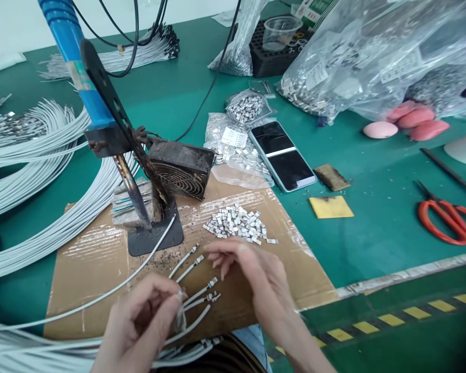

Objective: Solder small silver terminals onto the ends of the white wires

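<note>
My left hand (145,316) is closed in a pinch at the lower middle, above a bundle of white cables. A small pale thing shows at its fingertips, too blurred to name. My right hand (258,277) hovers over the cardboard with its fingers loosely curled and apart, nothing visible in them. Between the hands, several white cables (196,296) end in small metal connectors (199,260). Just beyond my right fingers lies a heap of small metal pieces (236,224). One white cable (132,280) runs up to the tip of a blue-handled soldering iron (134,194), which points downward.
The iron's black stand (174,233) and a sooty small fan (180,168) stand on the cardboard sheet (89,259). Coiled white cables (58,228) fill the left. A phone (282,155), yellow sponge (331,206), red-handled scissors (446,220) and plastic bags (357,67) lie right.
</note>
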Motion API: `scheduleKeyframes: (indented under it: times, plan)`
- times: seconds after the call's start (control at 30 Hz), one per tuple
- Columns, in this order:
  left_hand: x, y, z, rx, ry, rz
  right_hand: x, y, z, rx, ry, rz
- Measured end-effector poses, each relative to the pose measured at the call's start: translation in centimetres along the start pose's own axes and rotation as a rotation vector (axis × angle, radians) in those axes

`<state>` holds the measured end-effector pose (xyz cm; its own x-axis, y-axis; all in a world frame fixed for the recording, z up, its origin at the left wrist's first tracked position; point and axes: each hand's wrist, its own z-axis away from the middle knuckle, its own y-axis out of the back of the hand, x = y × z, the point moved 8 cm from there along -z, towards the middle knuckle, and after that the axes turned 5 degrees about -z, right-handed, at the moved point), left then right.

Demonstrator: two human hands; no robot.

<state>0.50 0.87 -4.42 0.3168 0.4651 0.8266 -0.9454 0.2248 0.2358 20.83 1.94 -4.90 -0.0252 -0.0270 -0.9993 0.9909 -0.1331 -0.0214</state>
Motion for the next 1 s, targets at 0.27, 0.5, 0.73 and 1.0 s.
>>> scheduleKeyframes:
  times: [0.27, 0.5, 0.73, 1.0]
  plan:
    - [-2.3, 1.0, -1.6, 0.145, 0.129, 0.326, -2.1, -0.3, -4.1, -0.064, 0.222, 0.755]
    - [-2.2, 0.4, -1.6, 0.117, 0.135, 0.378, -1.9, -2.3, -5.3, -0.168, 0.213, 0.976]
    - [-1.6, 0.0, -1.9, 0.059, 0.118, 0.375, -1.5, -0.6, -3.2, -0.091, 0.07, 0.66]
    - [-1.5, 0.1, -1.7, 0.074, 0.08, 0.323, 1.0, -0.5, -1.6, -0.005, -0.263, -0.075]
